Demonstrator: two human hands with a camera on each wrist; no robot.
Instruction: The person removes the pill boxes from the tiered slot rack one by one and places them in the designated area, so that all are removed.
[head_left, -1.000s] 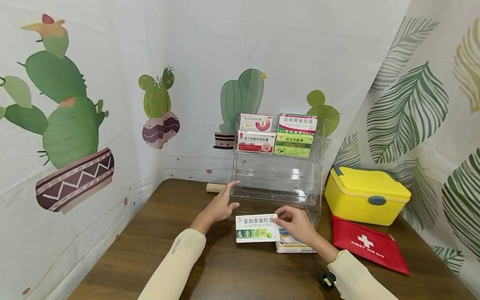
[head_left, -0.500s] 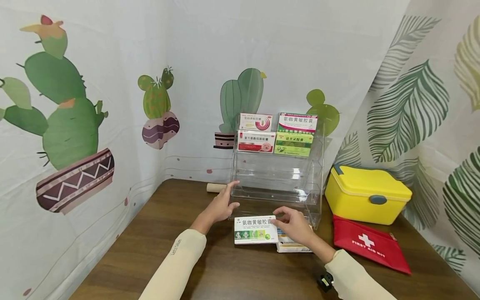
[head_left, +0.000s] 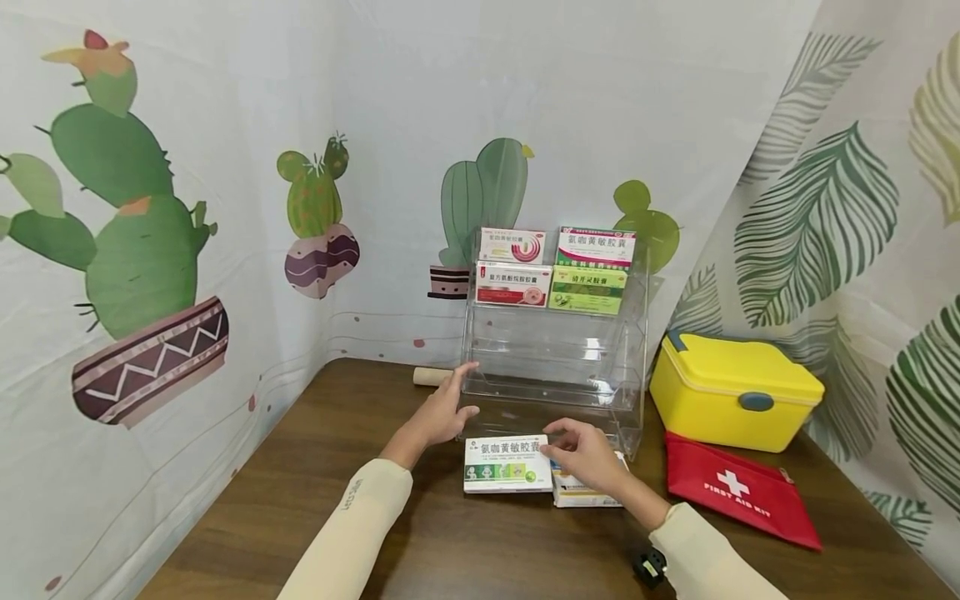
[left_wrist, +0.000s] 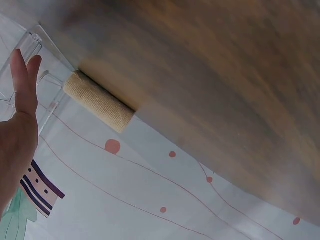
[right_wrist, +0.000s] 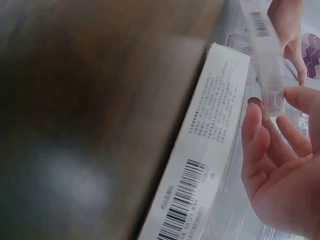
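Note:
Between its thumb and fingers, my right hand [head_left: 590, 456] pinches the right end of a white-and-green medicine box [head_left: 504, 465] in the head view. The right wrist view shows that box edge-on, held off the other box. Just under and beside the right hand, a second, white medicine box [head_left: 585, 492] lies on the table, partly covered by the hand. My left hand [head_left: 441, 408] has its fingers extended along the left side of a clear tiered display rack [head_left: 540, 350]. In the left wrist view, two fingertips [left_wrist: 34, 62] overlap the rack's edge; contact is hard to tell.
Several medicine boxes [head_left: 512, 285] fill the rack's upper two tiers. On the right sit a yellow case [head_left: 727, 400] and a red first aid pouch [head_left: 738, 490]. A beige roll [head_left: 430, 377] lies behind the left hand, near the wall.
My right hand has brought the white-and-green box slightly left and down, off the second box, still pinched. The left hand stays in place by the rack.

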